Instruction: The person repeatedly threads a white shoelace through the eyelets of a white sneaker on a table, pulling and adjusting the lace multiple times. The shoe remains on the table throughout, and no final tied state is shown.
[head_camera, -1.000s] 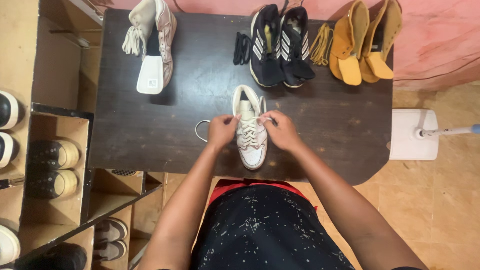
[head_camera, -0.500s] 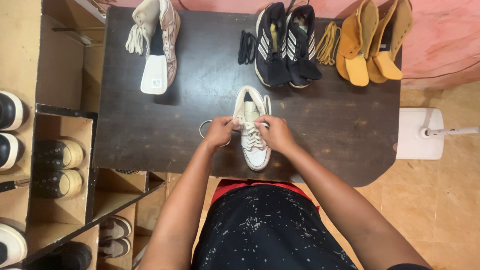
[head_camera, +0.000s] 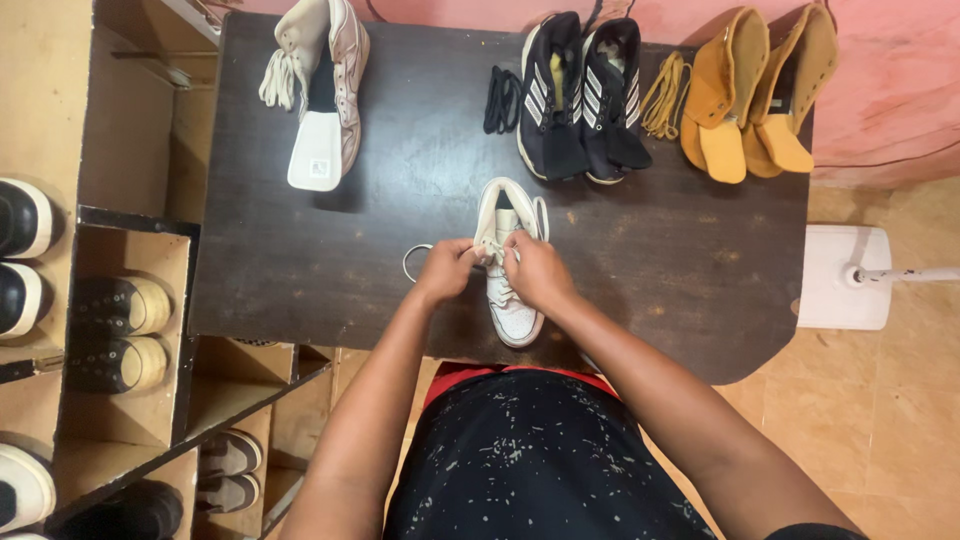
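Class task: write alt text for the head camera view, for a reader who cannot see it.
Seen from above, a person's left hand and right hand grip the laces of a white sneaker on a dark table. Behind it lie a white high-top, black sneakers and tan boots.

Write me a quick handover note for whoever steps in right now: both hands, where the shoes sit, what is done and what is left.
Left hand and right hand both pinch the lace of the white high-top shoe, mid-table near the front edge; a lace loop trails left.
Done: lower eyelets look laced.
Left: upper lacing and the knot, it seems.
Behind on the dark table: one white shoe with loose laces, black pair with black laces beside it, tan boots with tan laces beside them.
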